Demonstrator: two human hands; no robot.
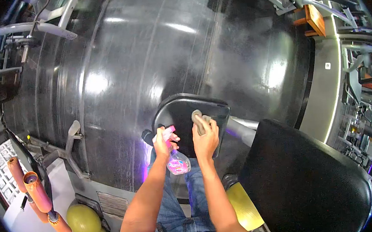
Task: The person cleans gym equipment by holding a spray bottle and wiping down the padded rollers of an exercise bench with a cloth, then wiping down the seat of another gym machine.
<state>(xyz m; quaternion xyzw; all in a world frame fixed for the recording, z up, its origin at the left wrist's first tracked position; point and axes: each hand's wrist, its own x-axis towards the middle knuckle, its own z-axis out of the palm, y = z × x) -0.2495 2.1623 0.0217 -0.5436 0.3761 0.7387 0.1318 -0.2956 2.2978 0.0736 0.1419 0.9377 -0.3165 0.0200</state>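
My left hand (164, 141) is wrapped around the neck of a spray bottle (179, 164) with a pink trigger head, a clear body and a pink label. In my right hand (206, 138) is a bunched greyish cloth (198, 117), gripped between thumb and fingers over a black padded seat (179, 110). The cloth appears to touch the seat's top; exact contact is hard to tell. The bottle hangs over the seat's near left edge, just in front of my legs.
A large black padded backrest (302, 181) stands close on my right, joined by a grey metal frame (242, 131). Yellow-green balls (84, 220) and orange rollers (37, 191) are at lower left. A wooden box (314, 20) sits at upper right on the dark floor (124, 68).
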